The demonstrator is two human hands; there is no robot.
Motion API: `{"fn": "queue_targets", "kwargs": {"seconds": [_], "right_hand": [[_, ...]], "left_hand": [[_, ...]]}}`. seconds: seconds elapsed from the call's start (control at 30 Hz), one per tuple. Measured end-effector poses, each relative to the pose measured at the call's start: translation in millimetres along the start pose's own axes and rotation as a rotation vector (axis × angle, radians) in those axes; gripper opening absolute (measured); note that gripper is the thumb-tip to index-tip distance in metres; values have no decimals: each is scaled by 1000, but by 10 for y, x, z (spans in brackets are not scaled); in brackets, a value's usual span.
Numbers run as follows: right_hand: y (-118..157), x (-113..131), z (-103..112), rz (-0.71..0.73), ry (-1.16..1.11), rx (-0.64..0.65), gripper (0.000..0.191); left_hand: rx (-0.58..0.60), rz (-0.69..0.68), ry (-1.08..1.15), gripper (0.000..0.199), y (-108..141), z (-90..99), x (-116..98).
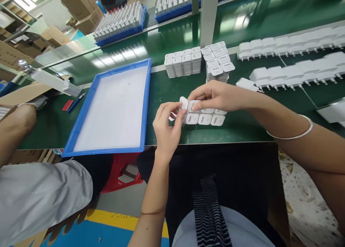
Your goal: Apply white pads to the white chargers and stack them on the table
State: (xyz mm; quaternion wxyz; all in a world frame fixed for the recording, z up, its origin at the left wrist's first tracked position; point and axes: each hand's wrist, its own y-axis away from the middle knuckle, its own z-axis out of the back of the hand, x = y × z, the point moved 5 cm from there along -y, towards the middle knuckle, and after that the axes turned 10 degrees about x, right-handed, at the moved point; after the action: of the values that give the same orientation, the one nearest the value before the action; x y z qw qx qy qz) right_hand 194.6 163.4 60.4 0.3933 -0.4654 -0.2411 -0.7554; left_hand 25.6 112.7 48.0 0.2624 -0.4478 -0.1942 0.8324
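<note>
On the green bench in front of me lies a group of small white panels (pixel 205 119) with rounded corners and dark print, set side by side in two rows. My left hand (pixel 168 125) pinches the left end of the group between thumb and fingers, where one panel (pixel 184 103) is tilted up. From the right, my right hand (pixel 212 96) reaches over the back row, its thumb pressed on a printed panel and its fingertips partly hidden behind. Just beyond my hands stand two stacks of similar panels, a neat stack (pixel 183 64) and a looser stack (pixel 219 62).
A blue-rimmed tray (pixel 147 107) with a white bottom lies to the left. Rows of white plug adapters (pixel 293 74) line the right side. A metal post (pixel 208 21) rises behind the stacks. A co-worker's arm (pixel 18 121) is at far left, near a blue pen (pixel 76 102).
</note>
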Motion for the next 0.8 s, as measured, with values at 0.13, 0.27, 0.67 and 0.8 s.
{"fn": "queue_targets", "kwargs": {"seconds": [0.13,0.27,0.67,0.8], "right_hand": [[8,56,-14,62,38,3,18],[10,93,-41,95,34,27,18],[-5,37,-46,40,-64,75,18],[0,0,-39,9,-109,79,20]], "left_hand": [[29,20,38,19,-2,21,7],[76,26,63,19,3,43,-15],[66,196,270,17,27,49,132],[-163,286,300,20,39,160,272]]}}
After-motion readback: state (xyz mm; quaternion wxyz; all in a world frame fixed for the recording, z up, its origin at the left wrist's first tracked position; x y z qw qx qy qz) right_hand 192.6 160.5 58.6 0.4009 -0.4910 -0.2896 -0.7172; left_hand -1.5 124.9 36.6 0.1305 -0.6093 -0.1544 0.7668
